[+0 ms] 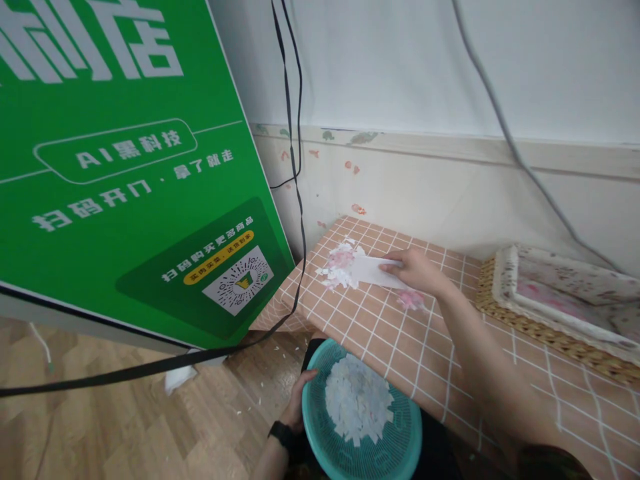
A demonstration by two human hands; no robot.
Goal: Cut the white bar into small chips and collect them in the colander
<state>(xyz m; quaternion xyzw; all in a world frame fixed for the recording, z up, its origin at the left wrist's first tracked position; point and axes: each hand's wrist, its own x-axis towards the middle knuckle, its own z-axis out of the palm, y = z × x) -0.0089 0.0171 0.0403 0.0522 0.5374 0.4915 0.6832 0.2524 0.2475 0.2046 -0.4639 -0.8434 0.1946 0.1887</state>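
My right hand [411, 270] reaches over the checked tabletop, its fingers pinching a flat white card [376, 272]. The card's far end meets a pile of white and pink scraps [342, 263]. A small pink patch of scraps [411, 300] shows just below the card. My left hand [299, 398], with a black band on its wrist, grips the left rim of a teal plastic basket [411, 437]. White paper-like pieces [357, 400] are heaped in the basket, which sits at my lap below the table edge.
The brown table [395, 333] has a white grid pattern and stands against a pale wall. A lined wicker basket [487, 287] is at its right. A large green panel [125, 233] fills the left. A black strap [303, 227] hangs across the front left.
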